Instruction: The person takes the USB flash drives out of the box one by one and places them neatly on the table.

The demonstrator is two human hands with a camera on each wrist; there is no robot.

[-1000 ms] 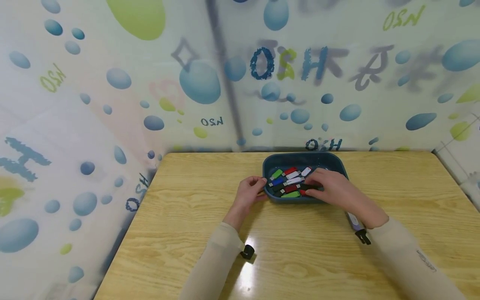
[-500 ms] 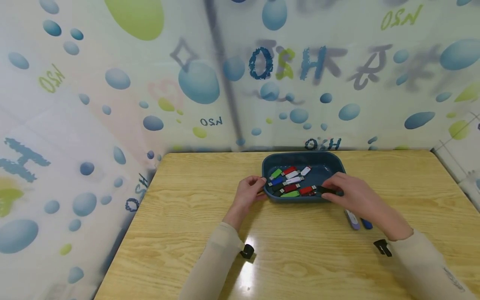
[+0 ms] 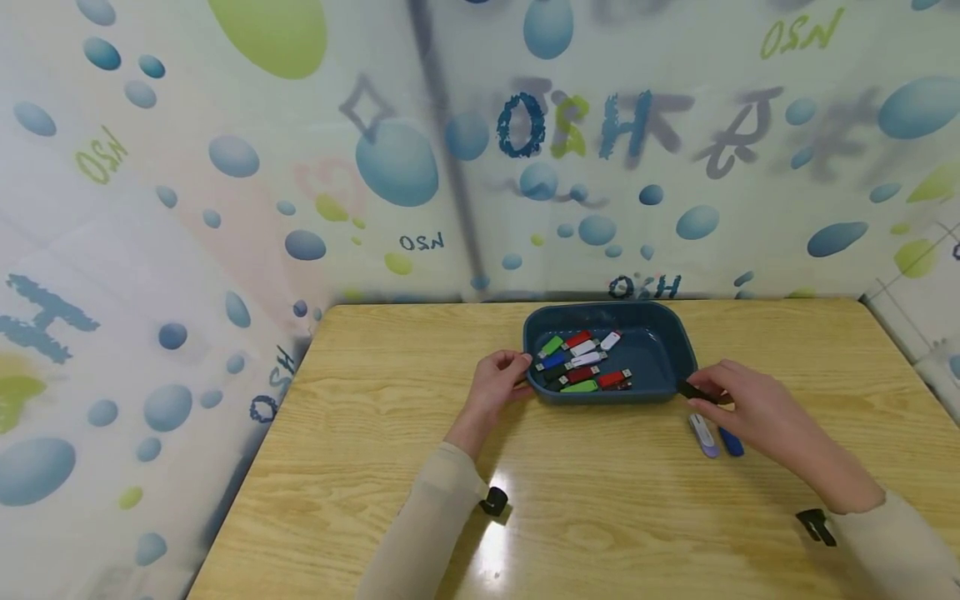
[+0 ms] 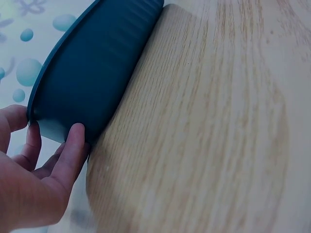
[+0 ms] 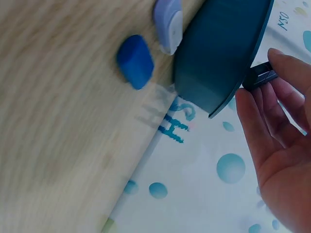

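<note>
So the wall (image 3: 487,217) kicks off far left with a big blue H, then a green "N2O" printed backwards, and a small dark one, also backwards. Next, the left hand (image 3: 495,387) holds the left end of the dark blue tray (image 3: 611,399). USB sticks (image 3: 587,359) bunch up toward its left side; any lettering's too tiny to read. Big mirrored "H2O" behind. Then a white-and-lavender stick (image 3: 704,436) and a blue one (image 3: 731,442) lie on the table (image 3: 360,417) near the tray's right front corner, and the right hand (image 3: 750,404) pinches a black stick (image 3: 696,392) right by the rim, fingers partly covering it.
</note>
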